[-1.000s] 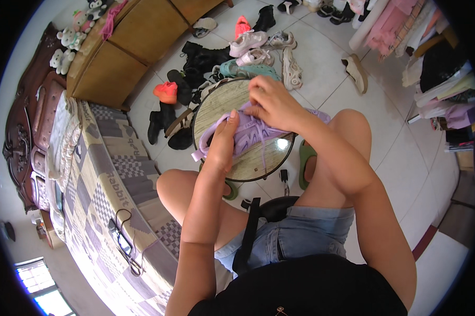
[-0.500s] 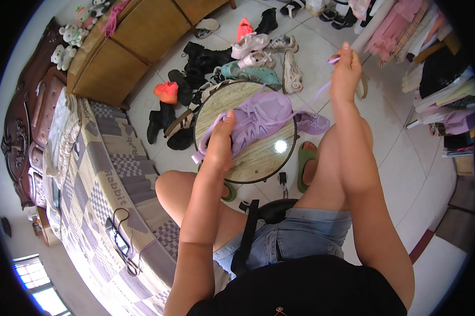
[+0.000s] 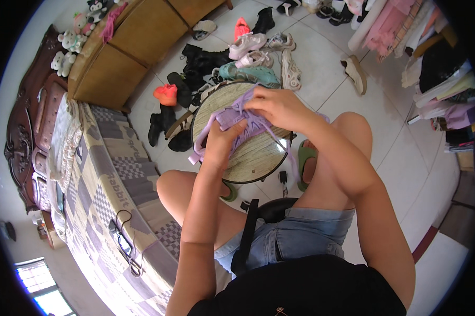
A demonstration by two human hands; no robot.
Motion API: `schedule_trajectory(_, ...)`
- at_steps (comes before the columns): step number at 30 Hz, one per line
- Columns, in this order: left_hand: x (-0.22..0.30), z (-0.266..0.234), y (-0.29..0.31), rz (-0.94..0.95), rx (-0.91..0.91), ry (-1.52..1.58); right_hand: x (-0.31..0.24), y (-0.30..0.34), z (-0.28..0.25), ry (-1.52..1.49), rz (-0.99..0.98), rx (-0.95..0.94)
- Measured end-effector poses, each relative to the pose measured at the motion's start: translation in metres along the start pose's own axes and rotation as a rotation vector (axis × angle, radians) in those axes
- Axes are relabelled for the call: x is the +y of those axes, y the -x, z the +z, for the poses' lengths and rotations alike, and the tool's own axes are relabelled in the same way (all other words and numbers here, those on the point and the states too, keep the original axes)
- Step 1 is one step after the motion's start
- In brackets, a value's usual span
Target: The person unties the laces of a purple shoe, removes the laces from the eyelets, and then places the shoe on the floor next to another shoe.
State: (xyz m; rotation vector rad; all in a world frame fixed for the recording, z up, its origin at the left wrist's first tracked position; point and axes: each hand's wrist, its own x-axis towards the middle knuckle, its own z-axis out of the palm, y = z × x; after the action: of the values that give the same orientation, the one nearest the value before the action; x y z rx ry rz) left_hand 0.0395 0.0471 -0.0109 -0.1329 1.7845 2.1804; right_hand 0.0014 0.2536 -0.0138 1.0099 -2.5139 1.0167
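A lilac sneaker (image 3: 231,117) lies on a small round wood-grain table (image 3: 248,164), its heel toward the left. My left hand (image 3: 224,139) is closed round its near side, thumb by the tongue. Over the front of the shoe, my right hand (image 3: 279,108) is closed with its fingertips pinching the lilac shoelace (image 3: 243,102) at the eyelets. A loose length of lace trails past the table's right edge. My right hand and wrist hide the toe and much of the front.
Beyond the table lies a pile of shoes, including black boots (image 3: 203,59), a teal sneaker (image 3: 253,75) and an orange shoe (image 3: 166,95). A beige shoe (image 3: 356,75) sits farther right. A bed (image 3: 98,195) stands left, hanging clothes (image 3: 387,34) at far right.
My right hand has come down and left from the far right, where it held the lace stretched out, to the sneaker's eyelets. The lace now hangs slack. My left hand stays on the shoe.
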Motion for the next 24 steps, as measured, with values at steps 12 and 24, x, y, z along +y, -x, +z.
schedule_trajectory(12, -0.016, -0.009, -0.008, 0.099, 0.085, -0.629, 0.009, -0.002, 0.016, 0.277, -0.282, -0.027)
schedule_trajectory(24, 0.001, 0.000, -0.004, 0.078, 0.051, -0.434, 0.045, 0.003, -0.017, -0.100, 0.212, 0.444)
